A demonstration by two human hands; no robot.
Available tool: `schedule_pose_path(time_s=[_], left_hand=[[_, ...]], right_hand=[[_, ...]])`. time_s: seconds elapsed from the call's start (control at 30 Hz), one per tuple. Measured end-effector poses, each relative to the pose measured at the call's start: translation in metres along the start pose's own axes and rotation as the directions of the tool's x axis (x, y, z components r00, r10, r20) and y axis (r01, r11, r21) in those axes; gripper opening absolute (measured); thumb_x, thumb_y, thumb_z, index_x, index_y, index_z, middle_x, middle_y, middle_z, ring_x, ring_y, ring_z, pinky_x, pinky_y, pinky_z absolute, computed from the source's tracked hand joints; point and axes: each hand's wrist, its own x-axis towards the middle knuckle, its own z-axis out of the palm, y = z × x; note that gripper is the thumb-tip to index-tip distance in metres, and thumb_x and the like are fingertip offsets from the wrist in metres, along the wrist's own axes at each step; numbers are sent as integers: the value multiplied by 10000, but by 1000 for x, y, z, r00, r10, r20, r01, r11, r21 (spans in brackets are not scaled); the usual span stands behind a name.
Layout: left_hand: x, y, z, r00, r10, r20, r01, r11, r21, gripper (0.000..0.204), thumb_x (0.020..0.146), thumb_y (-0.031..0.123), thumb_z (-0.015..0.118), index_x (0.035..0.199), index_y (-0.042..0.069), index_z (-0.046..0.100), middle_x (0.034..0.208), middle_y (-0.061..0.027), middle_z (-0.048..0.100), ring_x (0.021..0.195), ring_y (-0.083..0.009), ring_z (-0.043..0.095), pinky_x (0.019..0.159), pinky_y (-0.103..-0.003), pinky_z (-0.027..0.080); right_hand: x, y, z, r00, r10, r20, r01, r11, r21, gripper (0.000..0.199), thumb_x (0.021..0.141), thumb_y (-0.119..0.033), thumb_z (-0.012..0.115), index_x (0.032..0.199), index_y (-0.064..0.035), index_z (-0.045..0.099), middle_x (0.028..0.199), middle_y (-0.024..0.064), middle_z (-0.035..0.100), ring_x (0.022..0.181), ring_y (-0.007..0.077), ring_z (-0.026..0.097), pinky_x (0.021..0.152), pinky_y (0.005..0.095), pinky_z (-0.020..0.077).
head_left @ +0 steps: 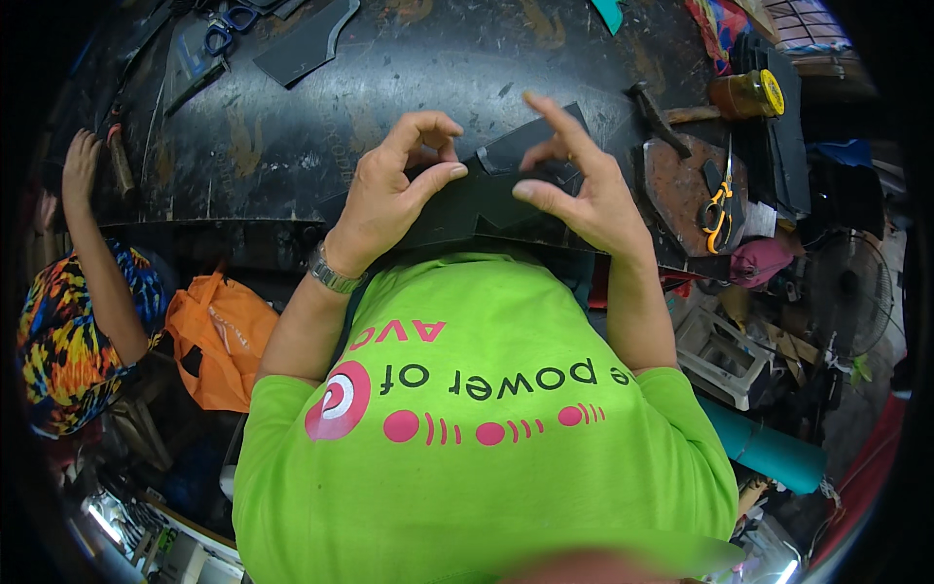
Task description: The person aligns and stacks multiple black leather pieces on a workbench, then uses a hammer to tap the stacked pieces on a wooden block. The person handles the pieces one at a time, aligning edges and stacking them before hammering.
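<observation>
My left hand (394, 190), with a metal-band watch (336, 273) at its wrist, is closed, thumb and fingers curled together at the edge of a dark flexible sheet (448, 219). The sheet lies along the bench's near edge, and its exact outline is hard to make out against the black top. Over its right part hovers my right hand (589, 185), its index finger raised and its thumb apart from the fingers. Just beyond, between the two hands, lies a cut black piece with a grey edge (516, 141), partly hidden by the right fingers.
On the right are a hammer (662, 122), a jar with a yellow lid (749, 95) and yellow-handled scissors (718, 209) on a brown slab (671, 185). Another cut black piece (306, 44) and blue-handled scissors (222, 34) lie far left. Beside the bench, another person's arm (97, 243) reaches onto it.
</observation>
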Motion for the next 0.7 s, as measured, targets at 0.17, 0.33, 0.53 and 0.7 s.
schedule_pose_path(time_s=[0.17, 0.33, 0.53, 0.7], left_hand=[[1, 6, 11, 997, 67, 49, -79, 953, 293, 506, 876, 133, 786, 1331, 139, 564, 979, -106, 694, 864, -233, 721, 773, -341, 578], [-6, 5, 11, 998, 51, 33, -60, 910, 411, 478, 882, 163, 770, 1321, 149, 584, 975, -93, 683, 819, -299, 703, 726, -378, 572], [-7, 3, 10, 992, 62, 108, -111, 834, 540, 230, 900, 124, 738, 1128, 96, 734, 936, -91, 673, 820, -268, 681, 735, -356, 544], [-5, 3, 12, 991, 81, 107, -128, 814, 567, 245, 902, 132, 736, 1145, 107, 744, 903, -83, 658, 785, -250, 670, 716, -357, 540]], right_hand=[[-4, 1, 5, 999, 35, -14, -35, 999, -5, 675, 820, -10, 753, 1456, -141, 570, 973, 66, 661, 890, 183, 588, 891, 321, 464], [-1, 12, 11, 993, 36, -108, -35, 999, 8, 632, 828, -5, 733, 1427, -152, 596, 903, 74, 651, 830, 210, 591, 849, 340, 486], [5, 12, 24, 984, 120, -128, -130, 989, -71, 635, 843, -14, 729, 1440, -163, 574, 861, 90, 647, 795, 193, 636, 776, 336, 525], [9, 9, 23, 977, 167, -133, -185, 973, -138, 645, 848, -3, 726, 1450, -178, 570, 761, 66, 627, 820, 156, 648, 783, 301, 514]])
